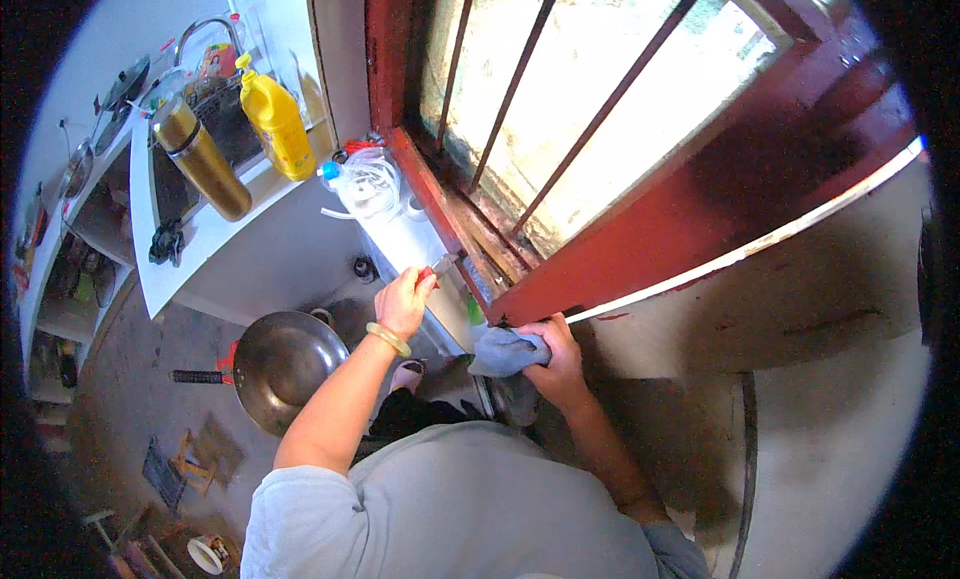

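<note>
My left hand (404, 303), a pale bangle on its wrist, grips a small tool with a red handle and a flat grey blade (447, 264) at the inner edge of the red window frame (610, 289). My right hand (553, 369) is closed around a crumpled grey-blue cloth (500, 350), just below the frame's lower corner. Under the window, a white ledge (395, 244) holds coiled clear tubing (365, 189) and a blue-capped item. Dark vertical bars (515, 79) cross the bright window opening. What lies under the cloth is hidden.
A white counter (160, 269) at left carries a gold flask (200, 159), a yellow jug (275, 119) and a faucet (200, 29). A large wok (290, 369) rests near my left forearm. A wooden stool (190, 464) stands lower left. A pale wall (820, 379) is at right.
</note>
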Demonstrator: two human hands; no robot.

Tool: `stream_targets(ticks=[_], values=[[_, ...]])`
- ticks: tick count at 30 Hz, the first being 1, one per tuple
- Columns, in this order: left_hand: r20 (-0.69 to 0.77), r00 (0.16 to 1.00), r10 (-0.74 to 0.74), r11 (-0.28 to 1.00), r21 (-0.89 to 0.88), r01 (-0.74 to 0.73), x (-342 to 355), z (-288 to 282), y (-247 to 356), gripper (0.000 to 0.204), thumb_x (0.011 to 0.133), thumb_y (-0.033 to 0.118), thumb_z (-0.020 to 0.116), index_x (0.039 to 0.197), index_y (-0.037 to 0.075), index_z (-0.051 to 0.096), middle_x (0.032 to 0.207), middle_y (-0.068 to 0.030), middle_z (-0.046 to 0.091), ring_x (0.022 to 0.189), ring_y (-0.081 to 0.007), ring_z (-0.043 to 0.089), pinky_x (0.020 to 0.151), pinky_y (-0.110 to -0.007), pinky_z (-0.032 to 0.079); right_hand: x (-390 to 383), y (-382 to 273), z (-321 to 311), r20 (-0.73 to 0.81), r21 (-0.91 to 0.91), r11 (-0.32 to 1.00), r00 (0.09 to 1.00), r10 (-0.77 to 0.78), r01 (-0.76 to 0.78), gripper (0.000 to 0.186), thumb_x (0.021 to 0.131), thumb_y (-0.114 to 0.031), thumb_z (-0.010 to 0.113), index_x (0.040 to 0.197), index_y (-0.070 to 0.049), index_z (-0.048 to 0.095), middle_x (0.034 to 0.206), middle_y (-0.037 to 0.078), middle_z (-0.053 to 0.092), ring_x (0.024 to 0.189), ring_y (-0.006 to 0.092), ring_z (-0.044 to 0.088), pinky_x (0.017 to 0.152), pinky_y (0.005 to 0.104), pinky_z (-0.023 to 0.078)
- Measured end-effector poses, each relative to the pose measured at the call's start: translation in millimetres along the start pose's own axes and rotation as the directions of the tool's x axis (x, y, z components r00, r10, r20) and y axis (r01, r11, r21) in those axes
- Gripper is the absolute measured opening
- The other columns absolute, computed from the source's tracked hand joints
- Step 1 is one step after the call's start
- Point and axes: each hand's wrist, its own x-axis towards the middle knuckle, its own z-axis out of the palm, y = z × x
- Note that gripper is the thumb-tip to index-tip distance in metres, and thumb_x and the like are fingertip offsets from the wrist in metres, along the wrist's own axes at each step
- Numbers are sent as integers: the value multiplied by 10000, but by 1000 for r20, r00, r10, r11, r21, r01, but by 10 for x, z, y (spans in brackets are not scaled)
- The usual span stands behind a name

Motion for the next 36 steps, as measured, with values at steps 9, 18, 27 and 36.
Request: stream_targets(ticks=[9, 18, 27, 36], values=[[-53, 998, 31, 999, -8, -31, 141, -96, -36, 245, 933, 345, 530, 938, 116, 618, 876, -69, 683, 812, -281, 655, 697, -387, 480, -55, -272, 144, 95, -34, 999, 995, 7, -4, 404, 645, -40, 696, 1043, -53, 628, 1049, 161, 596, 1025, 350, 575, 872, 398, 466], [-69, 997, 44, 998, -39, -47, 287, -125, -220, 264, 951, 354, 516, 931, 116, 626, 796, -59, 680, 772, -262, 663, 693, -369, 487, -9, -349, 146, 152, -81, 994, 986, -61, 74, 464, 631, -79, 678, 1094, -80, 648, 955, 154, 661, 916, 359, 623, 803, 432, 495], [-94, 995, -31, 999, -20, 29, 290, -33, -420, 331, 952, 407, 485, 888, 121, 639, 743, -59, 670, 743, -254, 664, 680, -369, 487, 20, -431, 155, 234, 7, 1000, 972, -9, 7, 391, 641, -41, 685, 1031, -48, 669, 1026, 144, 658, 977, 331, 611, 865, 392, 471], [-130, 991, 25, 999, 49, -19, 332, 57, -523, 428, 938, 516, 440, 834, 138, 613, 787, -87, 671, 764, -337, 643, 659, -446, 477, 25, -438, 165, 219, -20, 999, 975, -31, 37, 381, 628, -36, 692, 1009, -52, 676, 1018, 132, 666, 963, 316, 622, 847, 379, 472]])
